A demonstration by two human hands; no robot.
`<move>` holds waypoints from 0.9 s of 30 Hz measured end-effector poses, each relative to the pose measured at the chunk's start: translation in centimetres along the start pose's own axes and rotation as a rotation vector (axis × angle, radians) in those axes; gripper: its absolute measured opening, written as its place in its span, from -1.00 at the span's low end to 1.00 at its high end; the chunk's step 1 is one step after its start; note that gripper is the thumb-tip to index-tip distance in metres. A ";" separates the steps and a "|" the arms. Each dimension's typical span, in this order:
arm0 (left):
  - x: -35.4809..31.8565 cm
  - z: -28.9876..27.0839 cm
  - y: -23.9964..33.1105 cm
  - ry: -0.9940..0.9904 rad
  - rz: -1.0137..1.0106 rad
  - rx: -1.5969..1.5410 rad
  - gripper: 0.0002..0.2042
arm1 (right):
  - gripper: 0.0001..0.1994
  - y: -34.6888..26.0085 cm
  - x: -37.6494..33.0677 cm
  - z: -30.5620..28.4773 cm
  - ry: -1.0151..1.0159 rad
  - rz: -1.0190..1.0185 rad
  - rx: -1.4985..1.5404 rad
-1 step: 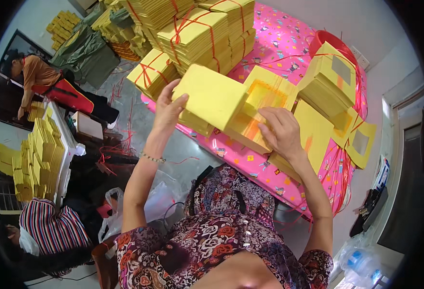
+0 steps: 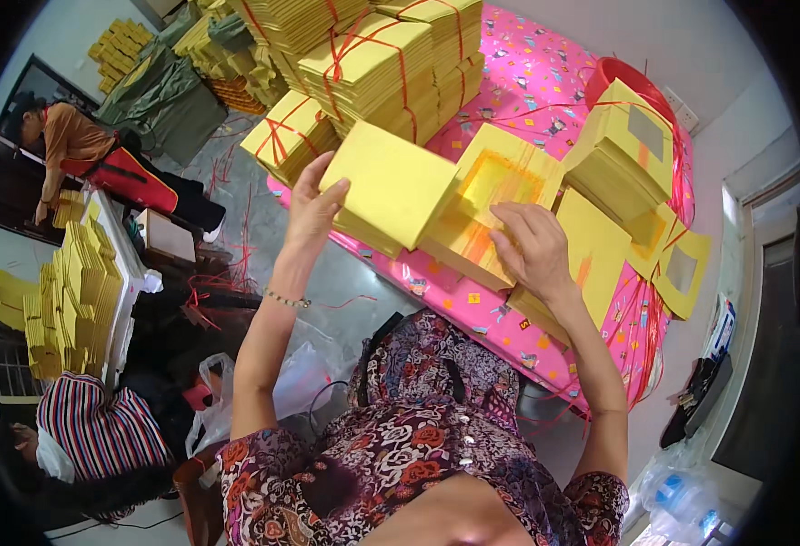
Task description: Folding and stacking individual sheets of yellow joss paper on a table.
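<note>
My left hand point(image 2: 313, 209) grips the left edge of a yellow paper stack point(image 2: 392, 187), thumb on top and fingers underneath. The stack is tilted above the near edge of the pink bed-like surface point(image 2: 445, 282). To its right lies a larger yellow paper block point(image 2: 486, 187), with an orange-bordered square and orange smears on top. Over that block's right side hovers my right hand point(image 2: 534, 246), fingers bent, thumb apart from them and nothing visible between. I cannot tell whether its fingertips touch the block. Beside it lies another orange-smeared yellow stack point(image 2: 591, 250).
Tall yellow bundles point(image 2: 368, 73) tied with red string stand at the back. A cut-out yellow stack point(image 2: 623, 146) and a red basin point(image 2: 613, 77) are at right. Left, a person point(image 2: 77, 146) bends by a table of yellow stacks point(image 2: 81, 291); another in stripes point(image 2: 104, 428) sits nearer.
The stack in my left hand has shifted slightly left, and its right edge has swung away from the block. My right hand has barely moved.
</note>
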State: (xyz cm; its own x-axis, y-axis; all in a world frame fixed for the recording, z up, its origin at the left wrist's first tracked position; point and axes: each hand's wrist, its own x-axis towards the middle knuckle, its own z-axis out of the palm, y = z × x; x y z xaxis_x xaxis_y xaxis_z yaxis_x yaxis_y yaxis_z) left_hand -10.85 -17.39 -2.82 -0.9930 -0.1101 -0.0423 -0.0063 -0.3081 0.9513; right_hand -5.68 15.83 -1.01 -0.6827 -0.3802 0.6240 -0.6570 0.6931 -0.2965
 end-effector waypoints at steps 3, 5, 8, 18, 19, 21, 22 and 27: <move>0.1 -3.3 -1.3 0.062 0.008 0.013 -0.48 | -0.77 0.7 -0.6 0.6 -0.032 0.035 -0.012; 0.1 -4.7 -2.1 0.058 -0.028 0.023 -0.50 | -0.78 1.1 -1.1 1.1 -0.036 0.051 -0.009; 0.4 -4.9 -3.3 0.149 -0.017 -0.038 -0.51 | -0.79 1.4 -1.4 1.4 -0.052 0.092 -0.006; 1.4 -7.3 -6.8 0.196 0.027 0.205 -0.50 | -0.81 1.4 -2.0 2.0 -0.061 0.132 -0.006; 1.5 -7.2 -6.8 0.190 0.058 0.247 -0.50 | -0.81 1.4 -2.0 2.1 -0.062 0.134 -0.005; 1.5 -7.0 -7.0 0.186 0.087 0.290 -0.49 | -0.81 1.4 -2.1 2.2 -0.047 0.135 -0.007; 1.4 -6.7 -6.9 0.159 0.148 0.372 -0.49 | -0.81 1.5 -2.2 2.2 -0.049 0.137 -0.005; 1.3 -7.1 -7.0 0.119 0.243 0.582 -0.48 | -0.81 1.5 -2.2 2.4 -0.051 0.136 -0.004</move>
State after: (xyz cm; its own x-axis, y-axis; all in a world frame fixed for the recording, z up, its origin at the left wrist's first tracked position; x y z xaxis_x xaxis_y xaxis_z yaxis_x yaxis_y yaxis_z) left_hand -11.31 -22.10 -11.67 -0.9546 -0.2265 0.1934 0.1209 0.2986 0.9467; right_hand -5.92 16.21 -4.50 -0.7808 -0.3127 0.5409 -0.5558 0.7430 -0.3728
